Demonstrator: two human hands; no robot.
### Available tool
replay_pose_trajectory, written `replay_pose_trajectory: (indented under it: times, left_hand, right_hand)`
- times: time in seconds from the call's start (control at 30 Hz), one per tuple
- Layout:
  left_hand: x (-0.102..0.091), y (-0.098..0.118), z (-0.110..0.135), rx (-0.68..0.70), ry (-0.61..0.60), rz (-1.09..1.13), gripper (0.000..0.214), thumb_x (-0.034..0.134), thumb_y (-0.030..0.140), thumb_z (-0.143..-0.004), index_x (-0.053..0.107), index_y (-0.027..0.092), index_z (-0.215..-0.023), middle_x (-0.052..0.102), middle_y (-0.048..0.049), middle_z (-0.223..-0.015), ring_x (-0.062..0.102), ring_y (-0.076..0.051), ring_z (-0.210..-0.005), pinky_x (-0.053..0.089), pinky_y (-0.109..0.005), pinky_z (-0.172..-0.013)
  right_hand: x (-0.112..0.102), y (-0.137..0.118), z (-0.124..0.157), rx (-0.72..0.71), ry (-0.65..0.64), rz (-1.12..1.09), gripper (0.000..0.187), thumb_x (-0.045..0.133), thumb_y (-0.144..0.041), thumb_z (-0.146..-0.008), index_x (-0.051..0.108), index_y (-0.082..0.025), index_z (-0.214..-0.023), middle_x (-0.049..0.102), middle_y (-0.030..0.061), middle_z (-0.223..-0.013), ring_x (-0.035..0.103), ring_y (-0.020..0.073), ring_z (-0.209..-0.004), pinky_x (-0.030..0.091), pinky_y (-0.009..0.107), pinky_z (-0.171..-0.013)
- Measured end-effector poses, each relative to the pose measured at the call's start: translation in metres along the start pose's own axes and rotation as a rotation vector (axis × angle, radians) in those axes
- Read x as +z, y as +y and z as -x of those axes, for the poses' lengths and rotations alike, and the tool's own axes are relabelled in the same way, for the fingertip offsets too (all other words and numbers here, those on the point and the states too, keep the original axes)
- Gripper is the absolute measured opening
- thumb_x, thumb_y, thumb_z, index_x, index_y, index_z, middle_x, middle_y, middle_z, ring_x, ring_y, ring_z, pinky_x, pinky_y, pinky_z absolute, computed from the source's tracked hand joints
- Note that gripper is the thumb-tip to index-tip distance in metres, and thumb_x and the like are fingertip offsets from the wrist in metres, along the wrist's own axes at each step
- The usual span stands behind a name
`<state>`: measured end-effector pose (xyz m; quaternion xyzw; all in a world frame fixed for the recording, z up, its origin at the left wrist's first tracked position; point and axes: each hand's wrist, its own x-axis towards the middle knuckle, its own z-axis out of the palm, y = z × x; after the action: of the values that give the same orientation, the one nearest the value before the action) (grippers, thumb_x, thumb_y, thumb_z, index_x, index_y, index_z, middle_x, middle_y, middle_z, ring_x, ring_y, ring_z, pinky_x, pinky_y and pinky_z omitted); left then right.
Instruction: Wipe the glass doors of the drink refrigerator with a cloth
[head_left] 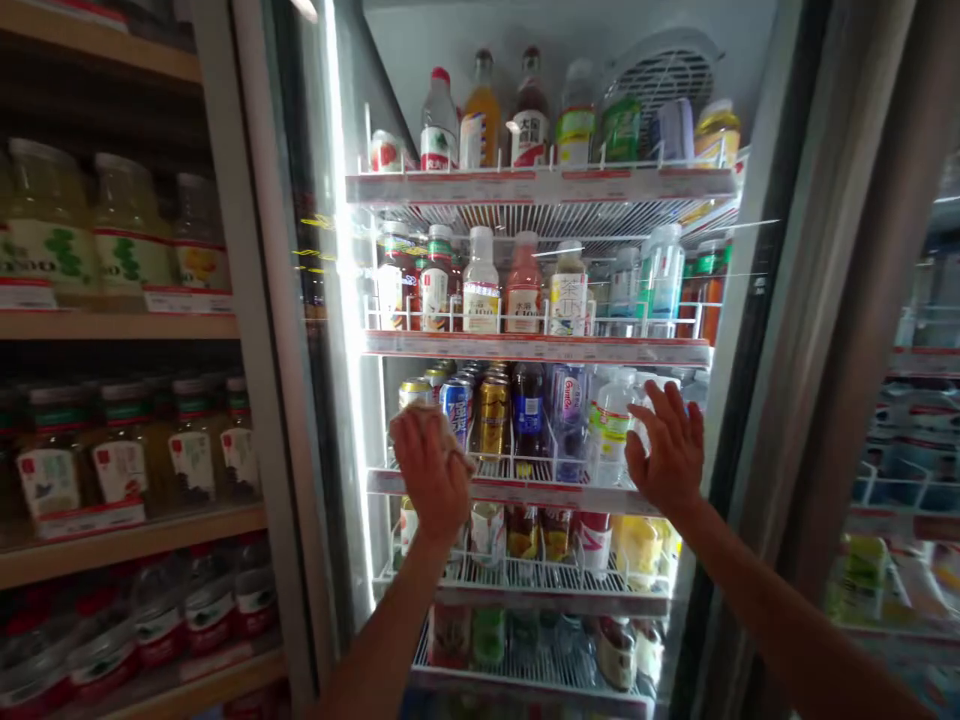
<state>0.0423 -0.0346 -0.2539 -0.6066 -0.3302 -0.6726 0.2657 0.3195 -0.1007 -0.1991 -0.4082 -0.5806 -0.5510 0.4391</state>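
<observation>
I face an open drinks fridge with several wire shelves (525,492) of bottles and cans. My left hand (433,470) is closed around a crumpled beige cloth (442,425) and held at the left of the third shelf, in front of a row of cans (456,405). My right hand (667,445) is open with fingers spread, reaching to the right end of the same shelf, beside a clear bottle with a green label (611,425). Whether it touches the bottle I cannot tell.
The fridge's glass door (300,330) stands open at the left, in front of wooden shelves (120,325) holding jars and bottles. The door frame (840,300) rises on the right, with a second cooler (907,470) beyond it. A fan grille (664,75) sits at the top.
</observation>
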Motion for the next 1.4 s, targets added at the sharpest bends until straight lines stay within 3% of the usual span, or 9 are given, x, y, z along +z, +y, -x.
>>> replay_pose_trajectory:
  times: [0.17,0.37,0.63,0.77,0.87,1.03,1.1,1.27,1.4]
  left_hand:
    - [0.02,0.038,0.029,0.488,-0.241,0.065,0.045,0.046,0.031,-0.087,0.046,0.018,-0.13,0.039,-0.0082,-0.144,0.02,-0.022,-0.139,0.022,-0.041,-0.113]
    - [-0.02,-0.043,0.025,0.062,-0.034,-0.122,0.047,0.039,0.021,-0.087,0.037,0.013,-0.134,0.019,-0.0148,-0.152,0.009,-0.024,-0.142,0.02,-0.048,-0.112]
    - [0.006,0.011,0.041,0.326,-0.371,-0.054,0.038,0.035,0.036,-0.089,0.052,0.02,-0.118,0.033,-0.0046,-0.148,0.012,-0.019,-0.141,0.023,-0.043,-0.113]
    - [-0.014,-0.043,0.039,-0.008,-0.147,-0.153,0.055,0.03,0.034,-0.091,0.027,0.009,-0.14,0.025,-0.0147,-0.15,0.008,-0.023,-0.142,0.02,-0.048,-0.114]
    - [-0.014,-0.051,0.036,-0.225,0.022,-0.235,0.06,0.029,0.033,-0.092,0.015,0.007,-0.144,0.016,-0.0168,-0.152,0.004,-0.025,-0.142,0.019,-0.05,-0.113]
    - [-0.002,-0.015,0.05,0.428,-0.369,-0.094,0.055,0.032,0.032,-0.091,0.023,0.02,-0.144,0.029,-0.0041,-0.15,0.015,-0.019,-0.141,0.025,-0.04,-0.113]
    - [-0.013,-0.027,0.053,0.415,-0.33,-0.121,0.054,0.032,0.029,-0.091,0.022,0.023,-0.144,0.032,-0.0028,-0.148,0.018,-0.017,-0.14,0.026,-0.037,-0.112]
    - [-0.023,-0.064,0.042,-0.016,0.001,-0.229,0.061,0.033,0.024,-0.091,0.011,0.011,-0.145,0.016,-0.0172,-0.152,0.006,-0.025,-0.142,0.019,-0.048,-0.112]
    - [-0.009,-0.038,0.046,0.444,-0.232,-0.052,0.057,0.038,0.027,-0.089,0.024,0.015,-0.143,0.028,-0.0106,-0.149,0.014,-0.023,-0.141,0.018,-0.041,-0.113]
  right_hand:
    - [-0.001,0.005,0.001,-0.016,-0.005,-0.006,0.031,0.048,-0.022,-0.084,0.053,-0.02,-0.115,0.046,0.0085,-0.14,0.035,0.0247,-0.134,0.026,0.045,-0.11]
    - [0.0,0.003,0.002,0.035,0.01,-0.019,0.03,0.047,-0.022,-0.085,0.055,-0.019,-0.114,0.05,0.0112,-0.136,0.038,0.0266,-0.133,0.027,0.048,-0.11]
    - [-0.004,0.007,0.006,0.063,-0.061,-0.126,0.04,0.04,-0.031,-0.089,0.052,-0.015,-0.123,0.044,0.0149,-0.14,0.028,0.0257,-0.138,0.019,0.052,-0.111]
    - [-0.002,0.011,0.009,0.073,-0.065,-0.118,0.042,0.038,-0.033,-0.089,0.05,-0.015,-0.126,0.042,0.0134,-0.141,0.026,0.0255,-0.138,0.018,0.053,-0.111]
    - [-0.001,0.012,0.01,0.069,-0.058,-0.102,0.043,0.037,-0.032,-0.089,0.049,-0.016,-0.126,0.041,0.0125,-0.142,0.027,0.026,-0.138,0.019,0.054,-0.11]
    - [-0.002,0.013,0.01,0.046,-0.062,-0.128,0.043,0.042,-0.03,-0.086,0.049,-0.018,-0.127,0.041,0.0122,-0.142,0.028,0.0284,-0.138,0.02,0.057,-0.109]
    - [-0.003,0.01,0.009,0.046,-0.04,-0.124,0.041,0.044,-0.028,-0.085,0.05,-0.019,-0.125,0.042,0.0121,-0.142,0.029,0.0285,-0.137,0.021,0.056,-0.109]
    - [0.0,0.002,0.003,0.013,0.052,-0.028,0.034,0.048,-0.02,-0.082,0.055,-0.019,-0.115,0.052,0.0133,-0.134,0.039,0.0282,-0.132,0.03,0.051,-0.108]
    - [0.002,0.004,0.001,-0.038,0.064,0.044,0.031,0.049,-0.02,-0.082,0.054,-0.019,-0.113,0.052,0.0126,-0.133,0.041,0.0274,-0.131,0.032,0.047,-0.107]
